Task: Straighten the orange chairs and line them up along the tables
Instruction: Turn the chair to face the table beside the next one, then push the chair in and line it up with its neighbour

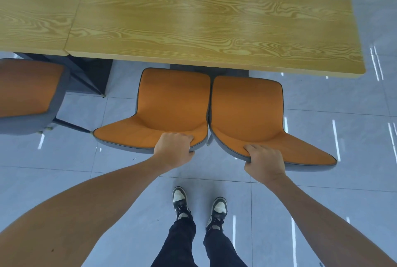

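Two orange chairs with grey shells stand side by side, touching, their seats facing the wooden table (214, 19). My left hand (174, 148) grips the top edge of the left chair's (171, 99) backrest, fingers curled over it. The right chair's (249, 107) backrest edge is held the same way by my right hand (265, 162). Both seat fronts sit just short of the table's near edge. A third orange chair (25, 88) stands at the far left by a second table (32, 8), partly cut off by the frame.
Dark table legs (90, 77) stand between the left chair and the third chair. Grey tiled floor (343, 133) spreads around. My feet in dark-and-white shoes (199, 208) are right behind the two chairs.
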